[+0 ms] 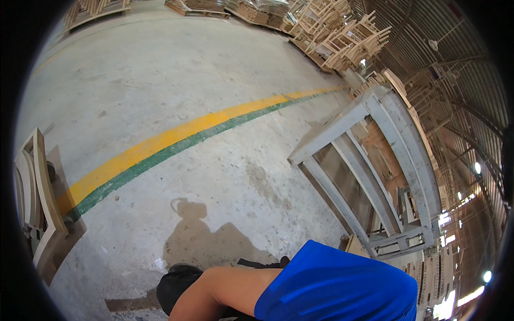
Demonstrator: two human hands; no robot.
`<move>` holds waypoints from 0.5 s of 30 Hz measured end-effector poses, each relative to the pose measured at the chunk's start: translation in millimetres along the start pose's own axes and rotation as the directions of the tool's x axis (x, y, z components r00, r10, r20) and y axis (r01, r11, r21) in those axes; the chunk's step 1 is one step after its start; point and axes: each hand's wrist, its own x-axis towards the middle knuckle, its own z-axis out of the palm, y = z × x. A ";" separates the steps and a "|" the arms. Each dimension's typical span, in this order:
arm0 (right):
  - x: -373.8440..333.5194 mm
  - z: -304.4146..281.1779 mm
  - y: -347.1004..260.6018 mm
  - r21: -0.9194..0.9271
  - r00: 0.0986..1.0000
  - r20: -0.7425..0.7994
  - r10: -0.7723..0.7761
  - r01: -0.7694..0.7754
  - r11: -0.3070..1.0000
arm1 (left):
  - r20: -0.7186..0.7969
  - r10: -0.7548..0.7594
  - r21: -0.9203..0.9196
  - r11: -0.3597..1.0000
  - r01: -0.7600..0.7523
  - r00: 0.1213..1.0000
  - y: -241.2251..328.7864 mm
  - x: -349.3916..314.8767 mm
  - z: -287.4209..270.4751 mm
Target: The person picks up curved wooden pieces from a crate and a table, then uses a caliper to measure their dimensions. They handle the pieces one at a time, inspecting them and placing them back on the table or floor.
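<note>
A bare bent arm (235, 286) of mine with a blue sleeve (337, 283) crosses the lower middle. Its elbow points left and the forearm runs out past the bottom edge, so the hand on it is out of view. My other hand does not show either. Beside the elbow is a rounded black thing (174, 283), partly covered by the arm; I cannot make out whether it is a shoe or clothing. What my hands hold or touch is hidden.
A grey slatted frame (367, 187) stands at the right. Curved wooden parts (45, 187) sit at the left edge. Yellow (214, 117) and green floor lines cross the concrete. Stacked wooden frames (342, 40) and loaded pallets (262, 13) line the far side. My shadow (206, 241) falls ahead.
</note>
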 end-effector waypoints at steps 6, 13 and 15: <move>-2.2 -8.2 6.7 -0.028 1.000 -0.001 -0.017 0.017 0.999 | 0.005 -0.031 -0.037 0.999 0.031 1.000 8.3 -14.5 3.7; 22.0 19.1 28.2 -0.254 0.984 0.133 -0.115 0.146 0.956 | -0.122 -0.048 -0.241 0.970 0.017 0.991 20.8 -75.5 -26.3; 13.1 25.2 12.1 -0.478 0.946 0.210 -0.248 0.321 0.817 | -0.169 -0.085 -0.345 0.938 0.022 0.982 23.6 -110.1 -39.2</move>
